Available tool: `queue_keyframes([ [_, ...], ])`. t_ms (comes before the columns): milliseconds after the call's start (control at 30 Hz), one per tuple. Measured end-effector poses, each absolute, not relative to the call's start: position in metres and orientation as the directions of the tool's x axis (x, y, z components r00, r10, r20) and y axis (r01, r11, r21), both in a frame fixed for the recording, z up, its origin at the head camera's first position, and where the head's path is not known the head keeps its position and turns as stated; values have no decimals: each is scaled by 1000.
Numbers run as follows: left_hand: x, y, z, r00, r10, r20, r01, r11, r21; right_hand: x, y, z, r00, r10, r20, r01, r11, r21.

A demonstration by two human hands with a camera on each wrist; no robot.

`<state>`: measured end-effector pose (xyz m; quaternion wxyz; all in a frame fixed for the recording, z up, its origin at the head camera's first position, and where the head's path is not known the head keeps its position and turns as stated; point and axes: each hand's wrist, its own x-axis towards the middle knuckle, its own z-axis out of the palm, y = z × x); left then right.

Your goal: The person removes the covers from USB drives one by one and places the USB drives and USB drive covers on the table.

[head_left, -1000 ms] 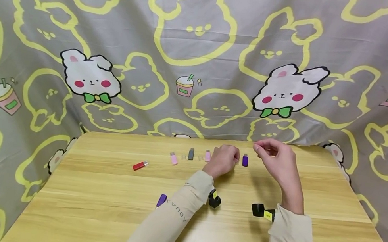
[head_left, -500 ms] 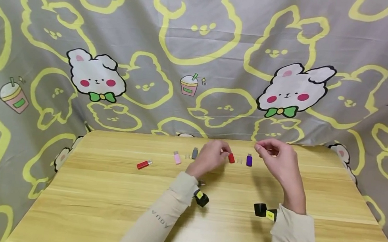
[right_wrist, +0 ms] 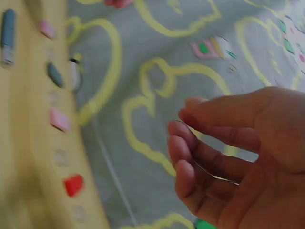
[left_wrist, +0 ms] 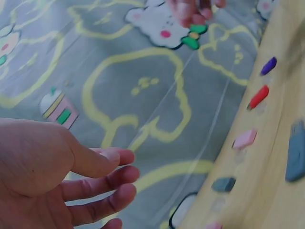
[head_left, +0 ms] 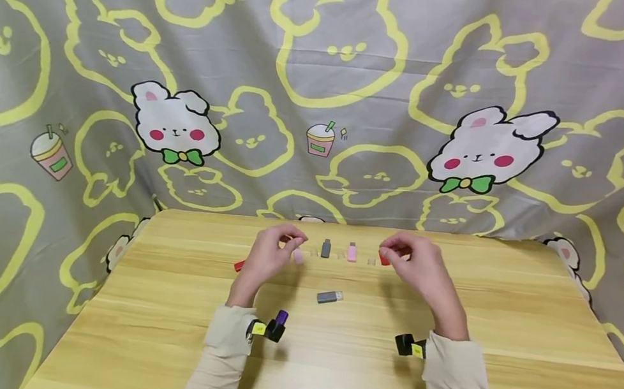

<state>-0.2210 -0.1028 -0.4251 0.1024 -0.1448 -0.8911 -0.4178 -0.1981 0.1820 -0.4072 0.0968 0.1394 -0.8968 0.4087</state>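
Note:
My left hand [head_left: 275,251] hovers over the left end of a row of USB sticks, its fingers relaxed with nothing between them. Over the row's right end my right hand [head_left: 417,261] floats, loosely curled around nothing. The row holds a pink stick [head_left: 298,256], a grey stick [head_left: 326,249], another pink stick [head_left: 352,252], a red stick [head_left: 384,258] partly behind the right fingers, and a purple stick [left_wrist: 269,66], hidden by that hand in the head view. Small clear pieces [head_left: 371,262] lie between sticks.
On the wooden table [head_left: 349,378], a second grey USB stick [head_left: 329,296] lies in front of the row. Another red stick [head_left: 239,266] is partly behind the left hand. A purple stick [head_left: 282,317] shows behind the left wrist camera. A patterned curtain [head_left: 369,98] stands behind.
My left hand has left the red stick and drawn back to the left, uncovering the row's middle and the nearer grey stick. My right hand has shifted left over the purple stick.

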Motion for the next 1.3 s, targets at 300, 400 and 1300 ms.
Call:
queue_keyframes([
  [300,-204,-134,-442,-958,137,254,285,590,756,-200,134,-444,-898,-435,69,-359,633,-686],
  [400,-200,-141,-446,-966,122,227,255,588,767,-197,117,-455,-885,-465,18,-360,658,-662],
  [1300,-201,-152,-445,-972,140,188,234,590,772,-195,86,-471,-851,-524,46,-450,681,-578],
])
